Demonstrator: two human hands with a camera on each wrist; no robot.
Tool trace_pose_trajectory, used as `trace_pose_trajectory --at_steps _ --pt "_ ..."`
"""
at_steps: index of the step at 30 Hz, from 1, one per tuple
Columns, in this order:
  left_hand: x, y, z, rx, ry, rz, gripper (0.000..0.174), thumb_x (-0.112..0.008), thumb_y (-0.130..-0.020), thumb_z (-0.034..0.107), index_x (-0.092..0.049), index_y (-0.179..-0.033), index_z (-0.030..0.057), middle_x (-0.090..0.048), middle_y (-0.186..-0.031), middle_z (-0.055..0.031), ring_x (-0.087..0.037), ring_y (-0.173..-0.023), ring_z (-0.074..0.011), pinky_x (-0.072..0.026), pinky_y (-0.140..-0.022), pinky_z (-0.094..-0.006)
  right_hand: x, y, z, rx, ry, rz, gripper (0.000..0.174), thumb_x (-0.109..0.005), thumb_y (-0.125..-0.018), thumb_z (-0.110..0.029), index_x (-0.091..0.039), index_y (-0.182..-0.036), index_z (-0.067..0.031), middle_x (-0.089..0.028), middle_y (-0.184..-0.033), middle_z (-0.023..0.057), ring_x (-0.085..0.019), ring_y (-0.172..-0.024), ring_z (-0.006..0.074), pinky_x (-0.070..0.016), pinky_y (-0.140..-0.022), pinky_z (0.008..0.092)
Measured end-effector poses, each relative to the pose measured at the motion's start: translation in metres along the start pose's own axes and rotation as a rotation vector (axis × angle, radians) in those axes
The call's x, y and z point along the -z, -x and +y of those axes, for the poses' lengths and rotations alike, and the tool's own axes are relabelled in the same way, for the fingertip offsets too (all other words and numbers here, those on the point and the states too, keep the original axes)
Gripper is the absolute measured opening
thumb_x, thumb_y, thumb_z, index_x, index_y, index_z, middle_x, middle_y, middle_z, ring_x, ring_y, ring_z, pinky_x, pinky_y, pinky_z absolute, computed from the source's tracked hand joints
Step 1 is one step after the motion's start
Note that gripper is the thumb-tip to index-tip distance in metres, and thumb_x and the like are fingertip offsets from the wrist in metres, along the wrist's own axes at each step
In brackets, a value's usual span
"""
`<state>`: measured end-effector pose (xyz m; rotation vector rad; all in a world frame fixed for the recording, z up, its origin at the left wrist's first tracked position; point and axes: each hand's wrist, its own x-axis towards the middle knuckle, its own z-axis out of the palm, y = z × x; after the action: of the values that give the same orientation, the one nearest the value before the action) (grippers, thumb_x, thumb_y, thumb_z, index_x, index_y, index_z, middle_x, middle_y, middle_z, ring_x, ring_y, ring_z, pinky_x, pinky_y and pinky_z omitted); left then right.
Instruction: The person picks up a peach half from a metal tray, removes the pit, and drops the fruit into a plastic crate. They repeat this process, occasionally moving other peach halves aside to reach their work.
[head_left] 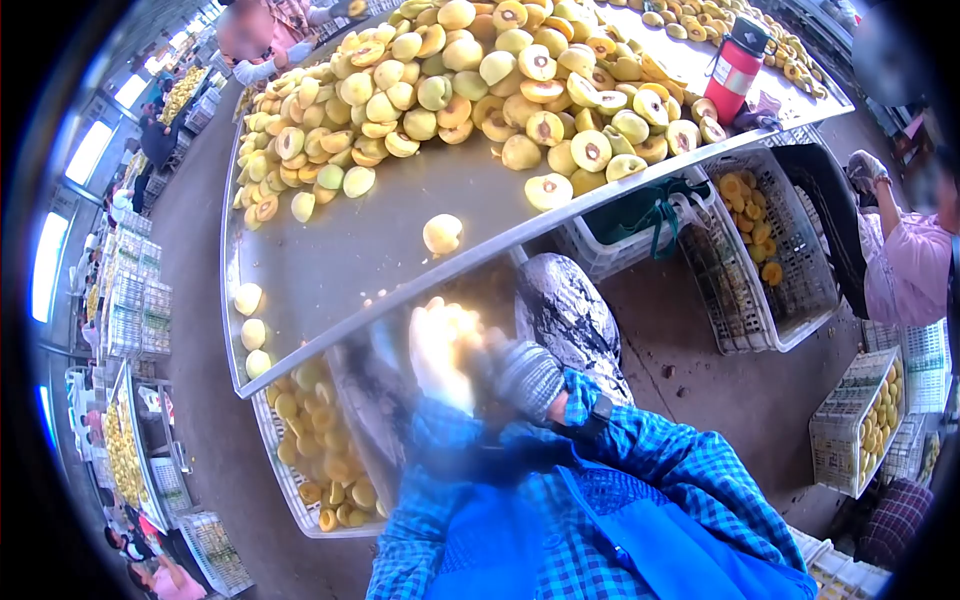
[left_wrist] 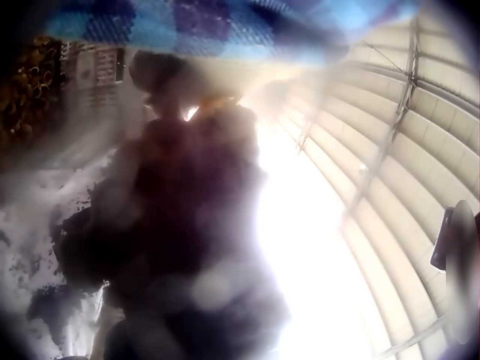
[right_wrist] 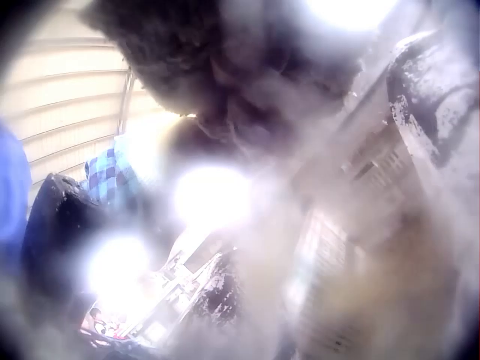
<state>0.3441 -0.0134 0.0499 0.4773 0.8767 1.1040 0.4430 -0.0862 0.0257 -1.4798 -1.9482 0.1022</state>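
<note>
We have our left hand (head_left: 440, 350) and our gloved right hand (head_left: 527, 378) close together just off the near edge of the metal table (head_left: 350, 235), above our lap. Glare washes out the left hand and blur covers the right fingers, so we cannot tell how wide either grip is, or whether a fruit lies between them. Both wrist views show mostly dark, hazy shapes and do not settle it.

The stone-fruit halves (head_left: 460, 55) lie heaped across the far part of the table, many with the cut face up. One single fruit piece (head_left: 443, 234) sits apart from the heap, nearer the table's front edge, and three pale pieces (head_left: 253, 333) line its left rim. A red flask (head_left: 733, 78) stands on the table, right of the heap.

Below the table's near left corner, we see a white crate (head_left: 272, 425) with more yellow halves in it. Another crate (head_left: 800, 290), partly filled with halves, stands off the table's right side, with a person in pink (head_left: 905, 265) beyond it.
</note>
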Motion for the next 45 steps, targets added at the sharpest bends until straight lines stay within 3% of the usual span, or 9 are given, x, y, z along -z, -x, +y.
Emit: trace_pose_trajectory --at_steps 13,14,21,23,29,34,37,40,45 --pt "-0.013 0.007 0.001 -0.139 -0.227 -0.083 0.037 -0.047 -0.094 0.034 -0.055 -0.104 -0.0001 -0.062 -0.083 -0.013 -0.063 -0.068 -0.0237 -0.0543 -0.062 -0.0326 0.007 0.004 0.018 -0.412 -1.168 -0.292 0.039 -0.054 -0.087 -0.014 -0.047 -0.123 -0.0018 -0.057 -0.102 0.0176 -0.061 -0.081 0.0275 -0.05 -0.068 0.034" --pt "-0.013 0.007 0.003 -0.135 -0.247 -0.106 0.036 -0.048 -0.094 0.033 -0.056 -0.104 -0.0004 -0.063 -0.084 -0.0132 -0.064 -0.068 -0.0237 -0.0545 -0.062 -0.0327 0.015 0.005 0.018 -0.308 -1.119 -0.176 0.038 -0.04 -0.097 -0.036 -0.063 -0.103 -0.006 -0.064 -0.077 0.0109 -0.059 -0.065 0.0199 -0.0487 -0.064 0.0308" --pt "-0.002 0.004 0.011 -0.235 -0.661 -0.342 0.033 -0.052 -0.092 0.029 -0.059 -0.099 -0.0022 -0.065 -0.084 -0.0138 -0.065 -0.07 -0.0218 -0.0542 -0.065 -0.0309 0.041 -0.011 0.037 -0.699 -1.243 -0.751 0.043 -0.041 -0.096 -0.04 -0.066 -0.095 -0.0053 -0.066 -0.074 0.0055 -0.059 -0.066 0.0139 -0.0491 -0.063 0.0307" --pt "-0.005 0.004 0.012 -0.254 -0.6 -0.391 0.037 -0.049 -0.093 0.033 -0.057 -0.102 -0.0023 -0.065 -0.085 -0.014 -0.065 -0.07 -0.0222 -0.0541 -0.066 -0.0315 0.064 -0.007 0.002 -0.592 -1.164 -0.258 0.04 -0.042 -0.096 -0.039 -0.063 -0.102 -0.0061 -0.066 -0.077 0.0042 -0.059 -0.067 0.0139 -0.0488 -0.062 0.0314" --pt "-0.025 0.014 0.023 -0.006 -0.025 -0.056 0.046 -0.045 -0.094 0.041 -0.053 -0.106 -0.0029 -0.063 -0.088 -0.0177 -0.063 -0.073 -0.0275 -0.055 -0.063 -0.0365 -0.007 0.012 0.028 -0.422 -1.891 -0.551 0.033 -0.044 -0.095 -0.039 -0.056 -0.096 -0.0084 -0.059 -0.073 0.0007 -0.053 -0.061 0.013 -0.0432 -0.054 0.0296" --pt "0.133 0.007 0.087 -0.72 -1.073 0.211 0.037 -0.057 -0.088 0.026 -0.054 -0.113 -0.001 -0.062 -0.094 -0.0171 -0.061 -0.086 -0.0274 -0.0513 -0.077 -0.0336 -0.042 0.027 0.015 -0.7 -1.439 -0.429 0.046 -0.039 -0.095 -0.046 -0.057 -0.077 -0.0081 -0.053 -0.064 0.0011 -0.045 -0.055 0.0132 -0.0374 -0.05 0.029" --pt "0.203 0.017 0.131 -1.11 -2.094 0.432 0.045 -0.067 -0.08 0.017 -0.051 -0.119 0.0006 -0.051 -0.116 -0.0205 -0.051 -0.109 -0.033 -0.0413 -0.093 -0.0431 -0.13 0.072 0.047 -0.48 -0.852 -0.415 0.039 -0.062 -0.083 -0.028 -0.053 -0.109 0.0004 -0.059 -0.104 0.0222 -0.056 -0.104 0.0335 -0.0446 -0.087 0.04" --pt "0.133 -0.014 0.149 -1.021 -1.88 0.278 0.053 -0.066 -0.078 0.021 -0.047 -0.124 0.0025 -0.046 -0.121 -0.0231 -0.046 -0.113 -0.0383 -0.0406 -0.094 -0.0445 -0.204 0.081 0.047 -0.658 -1.624 -0.616 0.037 -0.046 -0.094 -0.038 -0.065 -0.085 -0.0075 -0.058 -0.066 0.0043 -0.049 -0.054 0.0141 -0.0414 -0.054 0.0301" --pt "-0.043 -0.11 0.098 -0.786 -2.028 -0.304 0.057 -0.063 -0.079 0.041 -0.048 -0.121 0.0044 -0.052 -0.114 -0.0209 -0.056 -0.097 -0.0404 -0.0479 -0.082 -0.044 -0.112 0.022 0.024 -0.621 -0.955 -0.397 0.045 -0.042 -0.094 -0.042 -0.065 -0.085 -0.0043 -0.062 -0.074 0.0134 -0.057 -0.068 0.0264 -0.0444 -0.066 0.0386"
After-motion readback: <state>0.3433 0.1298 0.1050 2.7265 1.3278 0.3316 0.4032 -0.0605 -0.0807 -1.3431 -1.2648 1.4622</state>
